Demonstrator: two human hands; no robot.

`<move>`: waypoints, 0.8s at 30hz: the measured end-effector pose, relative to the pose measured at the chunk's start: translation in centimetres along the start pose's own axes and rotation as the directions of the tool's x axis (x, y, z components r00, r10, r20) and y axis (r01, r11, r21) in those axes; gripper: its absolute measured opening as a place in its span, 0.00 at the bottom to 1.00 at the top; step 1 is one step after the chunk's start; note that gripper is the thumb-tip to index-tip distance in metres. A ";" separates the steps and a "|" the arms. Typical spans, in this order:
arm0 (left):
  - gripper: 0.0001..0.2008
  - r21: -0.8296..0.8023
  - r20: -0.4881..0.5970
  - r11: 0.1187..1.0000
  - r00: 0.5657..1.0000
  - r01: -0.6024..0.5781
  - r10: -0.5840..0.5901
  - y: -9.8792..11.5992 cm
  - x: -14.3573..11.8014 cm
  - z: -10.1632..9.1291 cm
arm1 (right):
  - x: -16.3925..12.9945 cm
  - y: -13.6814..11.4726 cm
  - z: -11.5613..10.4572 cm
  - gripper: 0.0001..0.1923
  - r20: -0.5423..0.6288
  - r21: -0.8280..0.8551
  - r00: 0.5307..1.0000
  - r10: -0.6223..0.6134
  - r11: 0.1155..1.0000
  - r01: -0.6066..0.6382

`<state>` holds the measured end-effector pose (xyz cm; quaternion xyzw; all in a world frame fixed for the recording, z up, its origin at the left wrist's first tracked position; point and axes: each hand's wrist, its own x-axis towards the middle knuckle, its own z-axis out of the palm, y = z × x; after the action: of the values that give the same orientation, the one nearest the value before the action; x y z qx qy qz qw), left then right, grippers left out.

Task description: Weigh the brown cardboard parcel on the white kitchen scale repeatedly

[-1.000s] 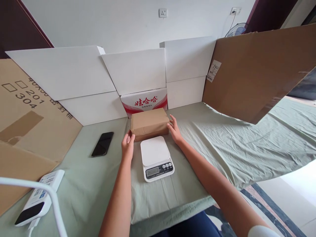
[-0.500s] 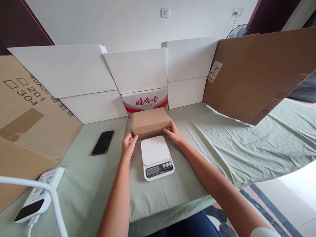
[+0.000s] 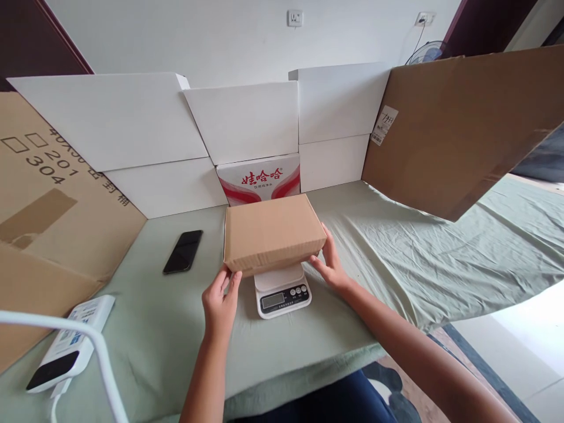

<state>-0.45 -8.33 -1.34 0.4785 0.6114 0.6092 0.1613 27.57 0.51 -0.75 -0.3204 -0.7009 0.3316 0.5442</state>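
Both my hands grip a brown cardboard box [image 3: 274, 230] by its near corners. My left hand [image 3: 221, 296] has thumb and fingers at the front left corner, and my right hand [image 3: 328, 261] clasps the front right corner. Under the box is a white kitchen scale [image 3: 284, 298]; the box covers most of its platform, while the display and buttons show in front. Whether the box rests on the platform or hovers just over it, I cannot tell.
Left of the box lies a black phone [image 3: 183, 251]. A white power bank with a cable [image 3: 70, 343] sits at the left edge. White boxes [image 3: 251, 123] line the wall behind, above a red-and-white printed carton [image 3: 259, 178]. Large cardboard panels [image 3: 458, 129] flank both sides of the green cloth [image 3: 145, 352].
Both hands have lifted the cardboard box and brought it nearer to me, over the scale. Its platform was uncovered before and is now mostly hidden.
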 end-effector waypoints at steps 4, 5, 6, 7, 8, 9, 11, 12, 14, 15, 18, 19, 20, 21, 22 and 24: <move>0.23 0.022 -0.010 0.999 0.999 0.041 -0.041 -0.7 -2.8 -1.0 | -2.3 -0.3 -0.4 0.41 0.045 0.017 0.998 0.038 0.999 -0.039; 0.23 0.019 -0.013 0.999 0.999 0.046 -0.046 -0.8 -3.0 -1.1 | -2.4 -0.3 -0.4 0.41 0.046 0.018 0.998 0.044 0.999 -0.045; 0.24 0.018 -0.012 0.999 0.999 0.050 -0.050 -0.8 -3.0 -1.0 | -2.4 -0.3 -0.4 0.41 0.044 0.018 0.998 0.049 0.999 -0.050; 0.24 0.018 -0.008 0.998 0.999 0.053 -0.053 -0.7 -3.0 -1.0 | -2.4 -0.3 -0.4 0.41 0.039 0.019 0.998 0.052 0.998 -0.053; 0.24 0.020 -0.003 0.998 0.998 0.056 -0.056 -0.6 -2.9 -0.9 | -2.3 -0.3 -0.3 0.41 0.034 0.018 0.998 0.054 0.998 -0.055; 0.24 0.019 0.003 0.998 0.998 0.057 -0.057 -0.5 -2.8 -0.8 | -2.2 -0.3 -0.3 0.41 0.031 0.017 0.998 0.054 0.998 -0.054; 0.24 0.016 0.017 0.998 0.998 0.059 -0.059 -0.3 -2.7 -0.8 | -2.0 -0.2 -0.3 0.40 0.035 0.014 0.998 0.046 0.999 -0.047; 0.24 0.015 0.021 0.998 0.998 0.061 -0.061 -0.2 -2.7 -0.7 | -2.0 -0.2 -0.3 0.40 0.040 0.012 0.998 0.040 0.999 -0.041; 0.25 0.015 0.023 0.997 0.997 0.071 -0.071 -0.3 -2.7 -0.7 | -1.9 -0.2 -0.3 0.39 0.050 0.006 0.998 0.032 0.999 -0.033; 0.25 0.014 0.025 0.997 0.996 0.080 -0.080 -0.3 -2.7 -0.7 | -1.9 -0.2 -0.3 0.39 0.053 0.004 0.998 0.033 0.999 -0.034; 0.26 0.002 0.035 0.994 0.994 0.108 -0.108 -0.6 -2.7 -0.7 | -1.9 -0.1 -0.2 0.39 0.055 0.001 0.997 0.052 0.999 -0.052; 0.27 -0.008 0.040 0.993 0.993 0.116 -0.115 -0.6 -2.7 -0.7 | -1.9 -0.1 -0.3 0.39 0.057 0.001 0.997 0.057 0.998 -0.057; 0.27 -0.024 0.042 0.992 0.992 0.121 -0.120 -0.5 -2.7 -0.6 | -1.9 -0.1 -0.3 0.39 0.056 0.003 0.997 0.060 0.998 -0.060; 0.27 -0.049 0.036 0.991 0.992 0.124 -0.122 -0.4 -2.7 -0.6 | -1.9 -0.1 -0.3 0.39 0.047 0.007 0.997 0.059 0.998 -0.060; 0.27 -0.083 0.022 0.989 0.992 0.124 -0.123 -0.3 -2.7 -0.6 | -1.8 -0.2 -0.4 0.39 0.029 0.015 0.998 0.058 0.998 -0.059; 0.29 -0.160 -0.032 0.980 0.992 0.119 -0.126 0.1 -2.7 -0.7 | -1.7 -0.2 -0.6 0.38 -0.033 0.039 0.998 0.060 0.998 -0.059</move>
<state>0.40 -10.86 -2.16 0.4129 0.5930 0.6543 0.2230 28.48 -0.86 -1.40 -0.3362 -0.6754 0.3554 0.5519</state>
